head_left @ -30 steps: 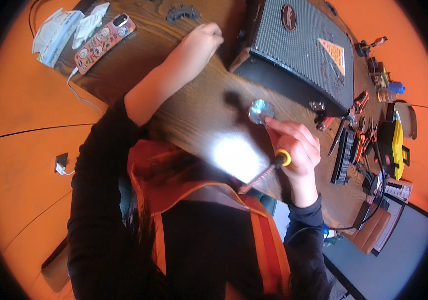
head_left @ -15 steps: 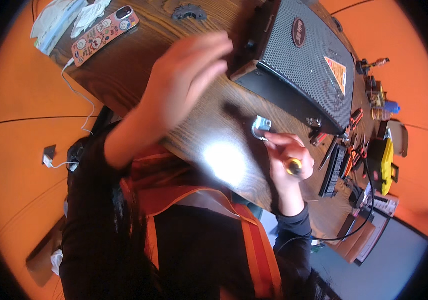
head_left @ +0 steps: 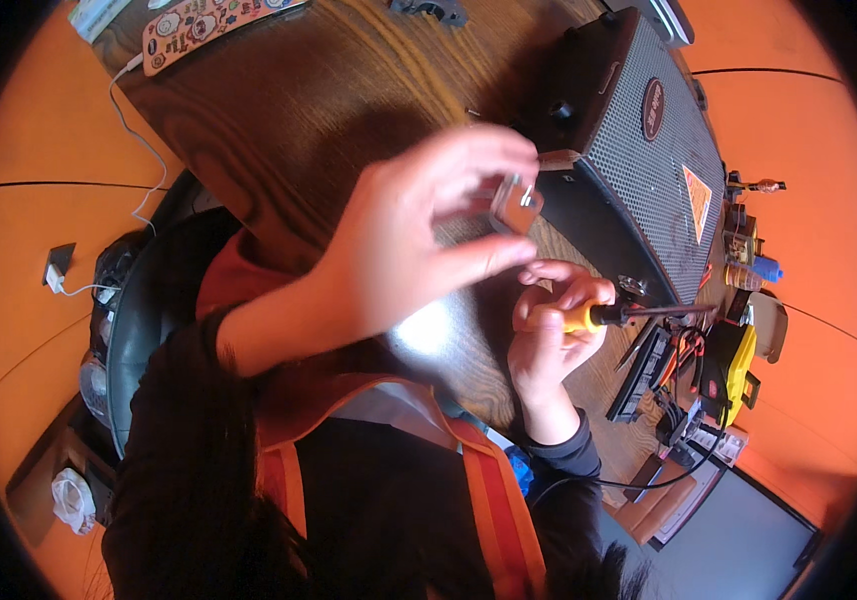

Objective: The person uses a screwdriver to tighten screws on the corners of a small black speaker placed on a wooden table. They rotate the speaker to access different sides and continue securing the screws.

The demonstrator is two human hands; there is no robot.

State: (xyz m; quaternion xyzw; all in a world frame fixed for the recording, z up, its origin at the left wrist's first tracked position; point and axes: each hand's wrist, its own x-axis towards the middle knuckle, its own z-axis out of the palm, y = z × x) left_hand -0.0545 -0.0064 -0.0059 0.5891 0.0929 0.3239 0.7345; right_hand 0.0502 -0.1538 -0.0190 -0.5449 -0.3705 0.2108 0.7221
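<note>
My left hand, slightly blurred, reaches over the wooden table with thumb and fingers curled around a small silver metal fitting. Its exact kind cannot be made out. Close beside it, to the lower right, my right hand is wrapped around the yellow and black handle of a screwdriver, whose shaft points right. Just beyond both hands lies a black speaker box with a perforated metal grille, an oval badge and a triangular orange-and-white sticker.
A phone in a patterned case lies at the far left on a white charging cable. Pliers and other hand tools crowd the right side, by a yellow and black toolbox. A dark cable runs near my right sleeve.
The metal fitting has passed from my right hand to my left, which moved right and down. My right hand has turned, so the screwdriver's shaft now shows pointing right. The view has shifted.
</note>
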